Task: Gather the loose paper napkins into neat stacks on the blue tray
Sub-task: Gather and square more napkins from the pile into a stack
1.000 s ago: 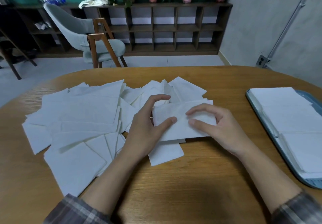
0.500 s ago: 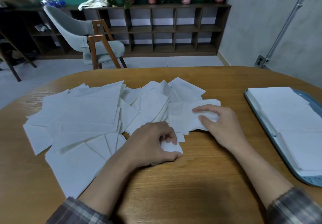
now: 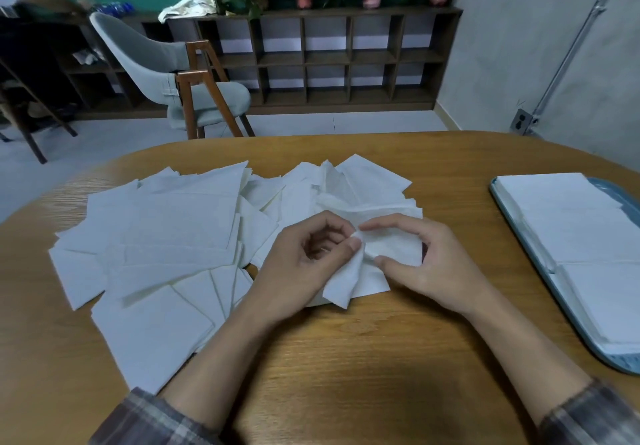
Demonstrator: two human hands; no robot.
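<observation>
Several loose white paper napkins (image 3: 166, 236) lie spread over the left and middle of the wooden table (image 3: 346, 358). My left hand (image 3: 304, 264) pinches the corner of one napkin (image 3: 343, 282) between thumb and forefinger, lifting it off the table. My right hand (image 3: 426, 264) grips a small bunch of napkins (image 3: 391, 247) right beside it, thumb and fingers curled around the edges. The blue tray (image 3: 602, 354) sits at the right edge of the view, holding neat white napkin stacks (image 3: 571, 216).
A grey chair with wooden legs (image 3: 180, 74) stands beyond the table's far edge. A dark shelf unit (image 3: 329, 60) with potted plants lines the back wall. Bare wood shows between the hands and the tray and along the near edge.
My left hand rose from the table's near side with one napkin and came up against my right hand. My right hand shifted slightly and closed on its bunch.
</observation>
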